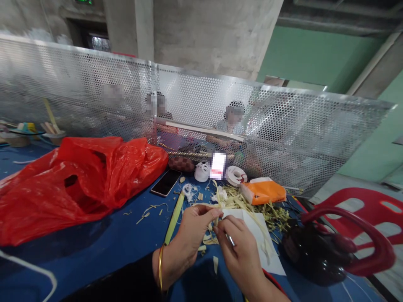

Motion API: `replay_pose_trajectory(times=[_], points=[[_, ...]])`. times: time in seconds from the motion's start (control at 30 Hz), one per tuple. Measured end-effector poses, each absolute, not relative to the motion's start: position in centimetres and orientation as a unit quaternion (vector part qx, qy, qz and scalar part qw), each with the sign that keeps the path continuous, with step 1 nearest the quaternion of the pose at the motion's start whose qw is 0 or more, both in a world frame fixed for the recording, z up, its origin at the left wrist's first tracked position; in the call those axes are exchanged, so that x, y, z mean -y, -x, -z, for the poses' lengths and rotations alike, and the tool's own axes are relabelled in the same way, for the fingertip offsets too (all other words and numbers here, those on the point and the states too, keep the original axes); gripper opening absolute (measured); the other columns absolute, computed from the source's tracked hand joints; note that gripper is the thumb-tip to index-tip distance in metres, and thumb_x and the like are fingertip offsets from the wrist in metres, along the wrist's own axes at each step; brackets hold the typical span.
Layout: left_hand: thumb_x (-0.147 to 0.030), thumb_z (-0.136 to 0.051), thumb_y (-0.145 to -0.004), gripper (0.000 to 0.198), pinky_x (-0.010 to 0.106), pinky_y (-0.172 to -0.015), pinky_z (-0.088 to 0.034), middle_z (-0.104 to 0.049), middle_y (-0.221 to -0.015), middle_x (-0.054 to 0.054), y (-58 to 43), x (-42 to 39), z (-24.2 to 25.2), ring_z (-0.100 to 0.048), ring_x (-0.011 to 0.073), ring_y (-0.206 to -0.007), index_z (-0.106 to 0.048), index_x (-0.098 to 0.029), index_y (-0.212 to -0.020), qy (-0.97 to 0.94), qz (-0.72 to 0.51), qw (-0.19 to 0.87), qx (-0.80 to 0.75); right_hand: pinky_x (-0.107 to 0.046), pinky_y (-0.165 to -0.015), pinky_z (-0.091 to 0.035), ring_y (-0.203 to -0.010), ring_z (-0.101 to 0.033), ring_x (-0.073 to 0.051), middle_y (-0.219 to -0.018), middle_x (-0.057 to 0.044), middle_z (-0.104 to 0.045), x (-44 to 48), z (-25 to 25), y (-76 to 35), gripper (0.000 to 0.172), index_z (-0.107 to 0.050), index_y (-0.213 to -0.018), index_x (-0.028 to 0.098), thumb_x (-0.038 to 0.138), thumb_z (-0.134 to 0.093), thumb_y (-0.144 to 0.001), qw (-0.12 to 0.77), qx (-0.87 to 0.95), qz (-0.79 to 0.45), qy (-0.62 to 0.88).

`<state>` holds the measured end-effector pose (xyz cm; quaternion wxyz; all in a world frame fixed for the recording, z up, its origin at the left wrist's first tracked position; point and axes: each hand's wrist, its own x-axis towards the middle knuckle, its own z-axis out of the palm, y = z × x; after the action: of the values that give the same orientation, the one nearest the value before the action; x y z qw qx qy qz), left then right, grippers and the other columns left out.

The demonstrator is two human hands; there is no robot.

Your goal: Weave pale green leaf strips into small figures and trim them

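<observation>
"While I'm watching the centre of the frame from my end, what are you making out in the fingers?"

"The left hand (190,235) is pinching narrowly, thumb against forefinger, and seems to be holding a pale strip (219,203) that is showing just above the fingertips, mid-frame. The right hand (239,247) is sitting just beside it, towards the lower right, fingers curled close; I can't tell whether they are gripping anything, because the curled fingers are hiding too much."

"What's worrying you?"

"Mainly tearing. The strip is looking thin and dry to me, so if both hands are pulling unevenly, I'm expecting a split right at the pinch. If the pinch is loosening instead, the strip could be dropping among the pale scraps (232,199) beyond the hands, and I'd be struggling to pick it out."

"And around them?"

"The white paper (271,260) is lying beside the right hand; if that hand is dragging, it could be shifting the sheet and stirring the scraps. The tangle of white thread (189,191) is lying near the left hand, so I'm judging a snag possible. I'm also minding the dark kettle (310,253) at the lower right: an outward swing could be knocking it."
</observation>
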<state>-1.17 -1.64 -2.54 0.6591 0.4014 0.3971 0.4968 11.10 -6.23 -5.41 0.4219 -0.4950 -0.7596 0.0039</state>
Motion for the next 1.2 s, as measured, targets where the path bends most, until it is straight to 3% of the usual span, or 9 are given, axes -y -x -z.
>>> replay_pose_trajectory(times=[0.13,0.23,0.4,0.63,0.73,0.93,1.07,1.2], points=[[-0.032,-0.073,-0.067,0.020,0.022,-0.067,-0.045,-0.065,-0.063,0.000,1.5,1.3,2.2,-0.057,0.0104,-0.062,-0.065,-0.014,-0.063,-0.430,-0.480,0.671,-0.368,-0.034,-0.076,-0.044,-0.086,-0.059,-0.022,-0.090,-0.006,-0.064,5.9,4.6,-12.2,0.011,-0.060,-0.094,0.022,0.021,-0.049,-0.092,0.462,0.730,0.063,0.500],[-0.036,-0.071,-0.070,0.024,0.023,-0.059,-0.046,-0.065,-0.063,0.000,1.7,1.2,2.0,-0.058,0.0101,-0.053,-0.061,-0.015,-0.069,-0.449,-0.439,0.692,-0.357,-0.038,-0.083,-0.044,-0.096,-0.059,-0.025,-0.100,-0.010,-0.064,5.5,4.1,-13.2,0.016,-0.060,-0.104,0.021,0.026,-0.054,-0.090,0.471,0.693,0.121,0.533],[-0.039,-0.072,-0.068,0.028,0.021,-0.047,-0.043,-0.062,-0.052,-0.002,1.4,1.3,2.3,-0.052,0.0084,-0.041,-0.055,-0.016,-0.069,-0.483,-0.400,0.693,-0.355,-0.035,-0.078,-0.040,-0.075,-0.062,-0.019,-0.079,-0.002,-0.069,5.2,4.0,-13.5,0.015,-0.061,-0.086,0.022,0.021,-0.049,-0.093,0.424,0.732,0.102,0.523],[-0.033,-0.075,-0.065,0.028,0.018,-0.047,-0.043,-0.062,-0.051,-0.002,1.2,1.4,2.7,-0.052,0.0073,-0.042,-0.053,-0.016,-0.069,-0.446,-0.418,0.701,-0.366,-0.032,-0.074,-0.041,-0.080,-0.059,-0.021,-0.084,-0.003,-0.067,5.3,4.6,-12.9,0.008,-0.059,-0.087,0.021,0.023,-0.052,-0.090,0.422,0.715,0.008,0.557],[-0.033,-0.072,-0.070,0.025,0.018,-0.048,-0.044,-0.062,-0.054,-0.002,1.2,1.4,2.7,-0.053,0.0068,-0.042,-0.055,-0.015,-0.070,-0.444,-0.414,0.705,-0.367,-0.030,-0.068,-0.040,-0.074,-0.057,-0.020,-0.075,-0.001,-0.064,5.2,4.9,-12.9,0.018,-0.057,-0.076,0.022,0.025,-0.050,-0.092,0.416,0.713,-0.044,0.562],[-0.049,-0.063,-0.078,0.033,0.020,-0.045,-0.044,-0.064,-0.059,-0.001,1.4,1.5,2.5,-0.055,0.0093,-0.041,-0.055,-0.017,-0.084,-0.418,-0.410,0.729,-0.354,-0.031,-0.071,-0.040,-0.076,-0.057,-0.021,-0.076,-0.002,-0.066,5.4,5.0,-13.0,0.016,-0.059,-0.079,0.022,0.026,-0.050,-0.092,0.431,0.705,-0.019,0.563],[-0.041,-0.075,-0.066,0.034,0.019,-0.042,-0.040,-0.058,-0.054,-0.003,1.2,1.6,2.8,-0.050,0.0073,-0.039,-0.061,-0.012,-0.078,-0.450,-0.393,0.720,-0.351,-0.031,-0.072,-0.040,-0.075,-0.058,-0.021,-0.075,-0.003,-0.066,5.3,4.9,-12.9,0.021,-0.058,-0.074,0.022,0.025,-0.049,-0.092,0.424,0.720,-0.012,0.549],[-0.037,-0.070,-0.070,0.027,0.021,-0.043,-0.041,-0.056,-0.053,-0.004,1.0,1.3,3.4,-0.050,0.0086,-0.040,-0.062,-0.011,-0.073,-0.500,-0.410,0.671,-0.363,-0.030,-0.071,-0.039,-0.074,-0.057,-0.020,-0.075,-0.002,-0.065,5.4,4.6,-12.8,0.019,-0.058,-0.076,0.022,0.022,-0.049,-0.093,0.414,0.731,-0.018,0.542]])
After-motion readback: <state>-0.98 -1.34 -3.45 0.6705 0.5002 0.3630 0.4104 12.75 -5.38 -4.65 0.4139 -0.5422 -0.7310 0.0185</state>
